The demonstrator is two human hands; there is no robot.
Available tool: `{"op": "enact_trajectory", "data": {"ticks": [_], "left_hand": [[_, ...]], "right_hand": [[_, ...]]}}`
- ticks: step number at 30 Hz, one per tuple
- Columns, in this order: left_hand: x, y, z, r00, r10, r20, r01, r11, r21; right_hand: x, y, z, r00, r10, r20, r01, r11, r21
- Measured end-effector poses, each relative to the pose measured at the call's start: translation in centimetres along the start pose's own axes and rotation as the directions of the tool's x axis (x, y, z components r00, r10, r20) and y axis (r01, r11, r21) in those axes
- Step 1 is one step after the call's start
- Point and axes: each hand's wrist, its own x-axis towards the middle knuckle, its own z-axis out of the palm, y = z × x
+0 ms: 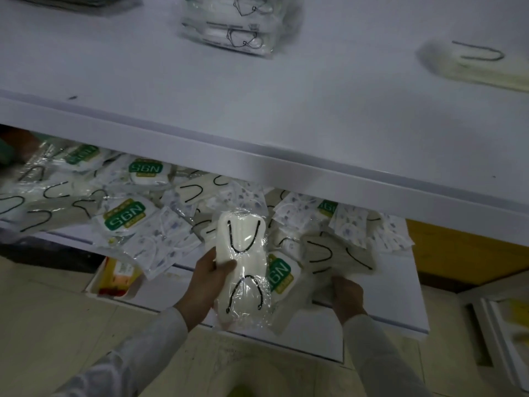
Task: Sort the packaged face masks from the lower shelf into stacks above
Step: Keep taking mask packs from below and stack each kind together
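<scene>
My left hand [207, 279] grips a clear packet of white masks with black ear loops [243, 262], held upright in front of the lower shelf [386, 308]. My right hand [347, 296] grips the near end of a beige mask packet with black loops [329, 259] lying on that shelf. A loose heap of mask packets [137, 213] covers the lower shelf: green N95 labels, blue-printed ones, beige ones. On the upper shelf [257, 110] stands a stack of white mask packets [237, 24], and a single beige packet [475, 64] lies at the right.
A dark stack [74, 2] sits at the upper shelf's far left corner. Below the shelves, a white tray with yellow and red packs [117, 279] rests on the tiled floor. A yellow box [469, 250] stands right of the lower shelf, white frames [503, 333] beside it.
</scene>
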Motion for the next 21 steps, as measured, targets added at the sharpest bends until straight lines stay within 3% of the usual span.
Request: {"op": "enact_trajectory", "data": {"ticks": [4, 6, 8, 10, 12, 13, 14, 16, 18, 21], "left_hand": [[0.1, 0.1, 0.4, 0.999, -0.019, 0.030, 0.019, 1.000, 0.011], [0.1, 0.2, 0.8, 0.999, -0.020, 0.039, 0.020, 1.000, 0.016], [-0.1, 0.2, 1.2, 0.998, -0.027, 0.052, 0.026, 0.999, 0.018], [-0.4, 0.2, 1.6, 0.997, -0.027, 0.067, 0.026, 0.999, 0.027], [-0.8, 0.3, 1.9, 0.997, -0.026, 0.079, 0.023, 0.999, 0.046], [-0.8, 0.3, 1.9, 0.996, -0.027, 0.081, 0.022, 0.998, 0.053], [-0.9, 0.3, 2.0, 0.996, -0.025, 0.080, 0.020, 0.998, 0.059], [-1.1, 0.2, 2.2, 0.997, -0.025, 0.077, 0.019, 0.997, 0.069], [-1.1, 0.0, 2.3, 0.997, -0.030, 0.076, 0.024, 0.997, 0.072], [-1.3, -0.3, 2.4, 0.997, -0.030, 0.065, 0.024, 0.997, 0.079]], "right_hand": [[0.4, -0.7, -0.7, 0.992, -0.112, -0.060, 0.113, 0.993, 0.022], [0.3, -1.2, -1.1, 0.998, -0.065, -0.006, 0.064, 0.967, 0.248], [0.8, -1.3, -1.4, 0.995, 0.034, 0.090, -0.075, 0.861, 0.503], [0.5, -1.8, -1.7, 0.991, 0.045, 0.126, -0.109, 0.820, 0.561], [0.5, -1.8, -1.8, 0.989, 0.012, 0.149, -0.087, 0.855, 0.511], [0.7, -1.7, -1.9, 0.989, -0.022, 0.145, -0.037, 0.921, 0.388], [0.9, -1.6, -2.0, 0.988, -0.065, 0.140, 0.042, 0.985, 0.166], [0.9, -1.6, -2.3, 0.987, -0.117, 0.112, 0.141, 0.961, -0.238], [0.9, -1.9, -2.4, 0.981, -0.168, 0.098, 0.192, 0.918, -0.347], [0.9, -3.0, -1.9, 0.991, -0.123, 0.049, 0.132, 0.962, -0.239]]}}
